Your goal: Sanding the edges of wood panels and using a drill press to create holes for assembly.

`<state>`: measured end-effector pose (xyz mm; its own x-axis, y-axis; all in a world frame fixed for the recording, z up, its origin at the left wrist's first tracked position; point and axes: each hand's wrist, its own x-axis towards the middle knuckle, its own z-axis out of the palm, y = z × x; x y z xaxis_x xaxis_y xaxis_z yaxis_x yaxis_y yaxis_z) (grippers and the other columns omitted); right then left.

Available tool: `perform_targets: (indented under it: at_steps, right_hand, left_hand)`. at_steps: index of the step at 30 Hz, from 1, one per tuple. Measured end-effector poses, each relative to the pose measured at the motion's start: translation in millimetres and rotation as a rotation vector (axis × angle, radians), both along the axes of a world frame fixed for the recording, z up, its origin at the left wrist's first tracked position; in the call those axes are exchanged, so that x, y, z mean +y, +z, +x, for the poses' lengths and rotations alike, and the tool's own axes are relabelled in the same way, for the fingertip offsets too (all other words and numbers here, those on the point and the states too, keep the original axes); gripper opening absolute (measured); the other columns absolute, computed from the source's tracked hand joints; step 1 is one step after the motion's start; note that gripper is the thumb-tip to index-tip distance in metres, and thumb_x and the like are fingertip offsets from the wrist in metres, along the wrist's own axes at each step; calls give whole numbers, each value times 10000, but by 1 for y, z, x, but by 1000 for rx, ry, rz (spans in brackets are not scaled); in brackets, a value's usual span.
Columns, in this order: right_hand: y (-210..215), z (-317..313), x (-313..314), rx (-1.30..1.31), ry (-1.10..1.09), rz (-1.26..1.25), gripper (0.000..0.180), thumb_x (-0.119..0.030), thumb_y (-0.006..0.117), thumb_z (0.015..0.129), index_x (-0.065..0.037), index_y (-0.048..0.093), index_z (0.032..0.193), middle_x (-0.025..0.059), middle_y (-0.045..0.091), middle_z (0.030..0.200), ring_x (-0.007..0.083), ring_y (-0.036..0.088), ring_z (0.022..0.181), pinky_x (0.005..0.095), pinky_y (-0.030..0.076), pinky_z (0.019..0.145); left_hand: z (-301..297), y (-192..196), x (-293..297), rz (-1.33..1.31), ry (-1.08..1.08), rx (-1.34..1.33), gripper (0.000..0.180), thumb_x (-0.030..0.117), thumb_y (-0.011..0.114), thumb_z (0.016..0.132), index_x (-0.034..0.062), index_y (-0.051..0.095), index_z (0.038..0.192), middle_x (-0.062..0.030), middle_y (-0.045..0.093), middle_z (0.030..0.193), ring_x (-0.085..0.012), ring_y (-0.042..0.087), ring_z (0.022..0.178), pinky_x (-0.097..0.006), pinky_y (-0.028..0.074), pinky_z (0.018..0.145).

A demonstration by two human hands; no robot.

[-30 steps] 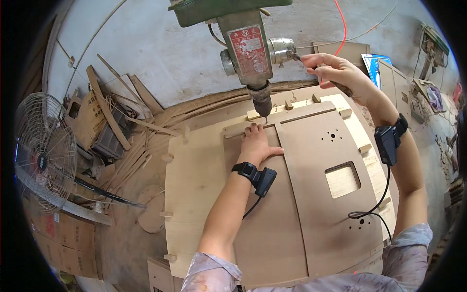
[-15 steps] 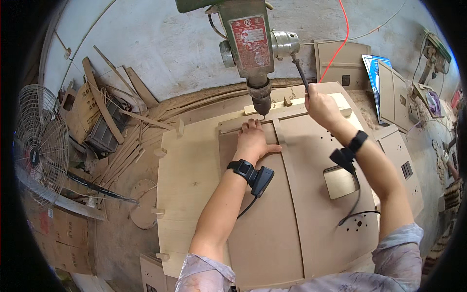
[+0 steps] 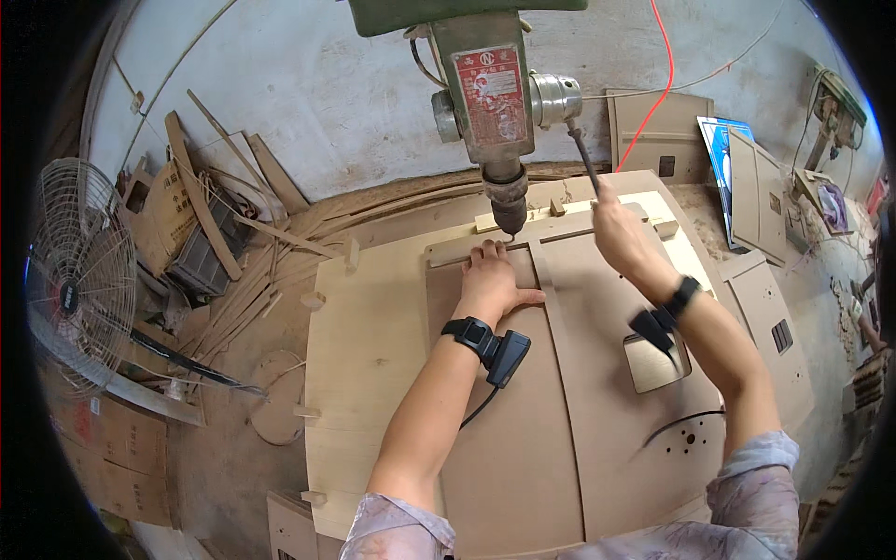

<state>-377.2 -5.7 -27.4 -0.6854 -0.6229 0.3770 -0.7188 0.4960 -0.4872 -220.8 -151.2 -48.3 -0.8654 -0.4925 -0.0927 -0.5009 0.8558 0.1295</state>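
The left hand [image 3: 492, 280] lies flat, fingers spread, on the brown board [image 3: 509, 411] atop the pale table [image 3: 364, 355], just below the drill chuck [image 3: 507, 207]; the right hand [image 3: 616, 227] grasps the drill press's feed lever [image 3: 583, 154] (a dark rod); a fan [image 3: 79, 280] stands far left.

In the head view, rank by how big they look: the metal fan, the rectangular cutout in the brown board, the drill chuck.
1. Metal fan
2. Rectangular cutout
3. Drill chuck, though it sits nearer the camera
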Motion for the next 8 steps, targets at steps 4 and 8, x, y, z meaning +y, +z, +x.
perform_targets:
  at_steps: [4,8]
  right_hand:
    - [93,39,65,683,30,2,316,-53,509,864,33,497,1168,183,554,836,339,592,658,418,498,605]
    - [203,-3,71,859,138,-297,72,-63,603,844,-14,550,849,175,539,846,320,598,735,418,462,678]
  left_hand:
    - [-5,13,9,10,-7,-11,1106,626,745,600,-53,326,1366,-211,348,1385,-374,338,1289,-428,350,1056]
    - [-21,12,22,29,-74,49,1120,639,749,585,-49,331,1364,-176,383,1367,-359,337,1286,-488,329,1054]
